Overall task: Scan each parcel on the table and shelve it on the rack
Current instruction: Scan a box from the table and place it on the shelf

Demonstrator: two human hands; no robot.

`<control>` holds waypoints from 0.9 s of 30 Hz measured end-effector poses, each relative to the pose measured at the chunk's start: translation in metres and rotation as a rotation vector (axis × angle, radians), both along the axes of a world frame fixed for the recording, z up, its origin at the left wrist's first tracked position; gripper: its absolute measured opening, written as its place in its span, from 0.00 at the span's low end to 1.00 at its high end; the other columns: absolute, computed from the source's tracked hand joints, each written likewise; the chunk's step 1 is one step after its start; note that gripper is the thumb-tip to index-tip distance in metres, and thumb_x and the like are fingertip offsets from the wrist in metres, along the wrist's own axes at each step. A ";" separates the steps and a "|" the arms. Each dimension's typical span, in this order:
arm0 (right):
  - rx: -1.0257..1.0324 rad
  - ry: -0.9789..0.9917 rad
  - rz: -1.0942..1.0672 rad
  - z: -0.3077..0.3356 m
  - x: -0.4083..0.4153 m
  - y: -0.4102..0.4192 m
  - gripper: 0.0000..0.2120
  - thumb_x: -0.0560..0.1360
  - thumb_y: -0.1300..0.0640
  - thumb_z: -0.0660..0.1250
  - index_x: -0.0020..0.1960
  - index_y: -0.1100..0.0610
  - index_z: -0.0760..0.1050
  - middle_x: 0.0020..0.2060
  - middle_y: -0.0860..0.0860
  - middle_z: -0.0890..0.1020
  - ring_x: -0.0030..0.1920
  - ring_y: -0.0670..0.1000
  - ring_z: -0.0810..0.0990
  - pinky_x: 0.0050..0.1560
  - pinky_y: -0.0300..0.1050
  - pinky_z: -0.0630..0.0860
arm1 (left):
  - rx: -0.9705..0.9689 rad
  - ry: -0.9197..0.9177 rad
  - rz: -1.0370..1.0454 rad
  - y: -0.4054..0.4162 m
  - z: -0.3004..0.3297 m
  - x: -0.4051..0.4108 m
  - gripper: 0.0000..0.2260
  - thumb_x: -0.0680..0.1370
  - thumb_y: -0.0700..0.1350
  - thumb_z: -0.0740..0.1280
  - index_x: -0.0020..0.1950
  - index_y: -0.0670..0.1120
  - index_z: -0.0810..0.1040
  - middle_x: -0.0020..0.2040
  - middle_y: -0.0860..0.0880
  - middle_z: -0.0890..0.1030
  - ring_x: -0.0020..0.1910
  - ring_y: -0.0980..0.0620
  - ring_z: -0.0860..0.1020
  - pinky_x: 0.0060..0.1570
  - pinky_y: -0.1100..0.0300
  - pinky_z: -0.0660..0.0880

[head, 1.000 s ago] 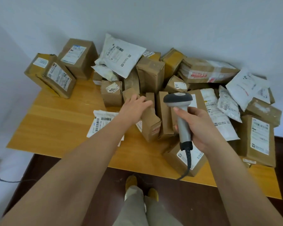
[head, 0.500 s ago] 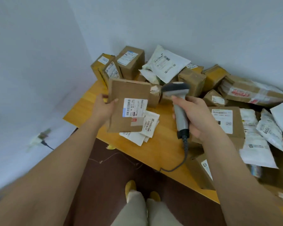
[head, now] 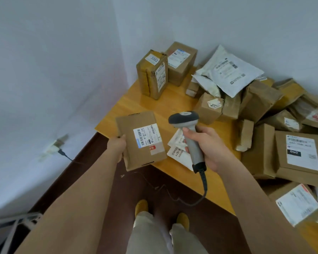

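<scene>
My left hand (head: 117, 146) grips a flat brown cardboard parcel (head: 134, 142) by its left edge, label side up, above the table's near left corner. Its white barcode label (head: 146, 135) faces me. My right hand (head: 207, 147) grips the handle of a grey barcode scanner (head: 184, 119), whose dark head hangs just right of the parcel, over the table. The scanner's cable (head: 204, 186) droops off the table edge. Several more brown boxes and white mailer bags lie heaped on the wooden table (head: 128, 107).
Two tall boxes (head: 152, 74) stand at the table's far left by the wall corner. A white mailer (head: 178, 151) lies flat under the scanner. A wall socket with a plug (head: 55, 145) is at the left. A metal frame (head: 13, 222) shows at bottom left. My feet stand on dark floor.
My left hand took a flat box from the pile and carried it left and toward me, turning its label up. The scanner hand followed it, and my view swung left.
</scene>
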State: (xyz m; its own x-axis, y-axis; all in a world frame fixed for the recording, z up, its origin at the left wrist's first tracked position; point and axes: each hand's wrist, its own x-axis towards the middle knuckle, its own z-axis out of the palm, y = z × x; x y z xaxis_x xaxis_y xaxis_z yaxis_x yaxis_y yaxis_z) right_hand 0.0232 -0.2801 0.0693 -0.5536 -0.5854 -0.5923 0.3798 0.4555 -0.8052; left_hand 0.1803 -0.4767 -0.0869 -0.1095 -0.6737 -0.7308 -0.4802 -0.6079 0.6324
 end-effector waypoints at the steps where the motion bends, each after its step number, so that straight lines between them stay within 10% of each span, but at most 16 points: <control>1: 0.010 0.002 -0.002 -0.004 0.003 -0.007 0.06 0.78 0.54 0.70 0.53 0.53 0.80 0.48 0.52 0.81 0.47 0.50 0.80 0.43 0.42 0.80 | -0.051 -0.016 -0.062 -0.011 -0.004 -0.003 0.18 0.83 0.50 0.60 0.70 0.43 0.71 0.64 0.42 0.77 0.60 0.42 0.77 0.59 0.46 0.75; 7: 0.066 0.043 -0.018 -0.022 0.010 -0.028 0.05 0.76 0.54 0.72 0.50 0.53 0.80 0.47 0.53 0.82 0.46 0.50 0.81 0.43 0.42 0.83 | -0.283 -0.066 -0.249 -0.050 -0.007 -0.034 0.37 0.75 0.59 0.69 0.79 0.53 0.57 0.78 0.47 0.57 0.75 0.43 0.60 0.72 0.42 0.62; 12: 0.098 0.064 0.033 -0.024 0.013 -0.039 0.12 0.77 0.52 0.71 0.58 0.55 0.79 0.52 0.54 0.81 0.50 0.52 0.81 0.45 0.43 0.82 | 0.074 -0.279 -0.002 -0.017 -0.017 -0.015 0.56 0.64 0.60 0.79 0.79 0.49 0.46 0.76 0.42 0.53 0.73 0.37 0.59 0.67 0.38 0.67; 17: 0.102 0.122 0.165 -0.009 0.008 -0.048 0.14 0.78 0.52 0.69 0.61 0.57 0.78 0.50 0.54 0.81 0.51 0.53 0.81 0.45 0.44 0.80 | 0.340 0.020 0.047 0.002 -0.026 -0.018 0.44 0.70 0.53 0.78 0.77 0.44 0.55 0.72 0.40 0.68 0.67 0.38 0.72 0.61 0.41 0.74; 27: 0.134 0.344 0.360 0.039 -0.013 -0.036 0.08 0.79 0.53 0.67 0.51 0.56 0.81 0.44 0.55 0.80 0.43 0.51 0.80 0.40 0.41 0.79 | 0.327 0.015 -0.026 0.005 -0.032 -0.040 0.26 0.75 0.50 0.73 0.69 0.43 0.70 0.66 0.44 0.74 0.61 0.41 0.76 0.52 0.47 0.79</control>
State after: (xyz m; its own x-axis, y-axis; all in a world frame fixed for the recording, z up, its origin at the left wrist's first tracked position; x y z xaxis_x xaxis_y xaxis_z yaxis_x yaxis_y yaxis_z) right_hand 0.0100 -0.3161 0.1081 -0.5072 -0.7061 -0.4942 -0.0970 0.6165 -0.7813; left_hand 0.1402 -0.4718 -0.1189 -0.1361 -0.4007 -0.9061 -0.4900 -0.7676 0.4131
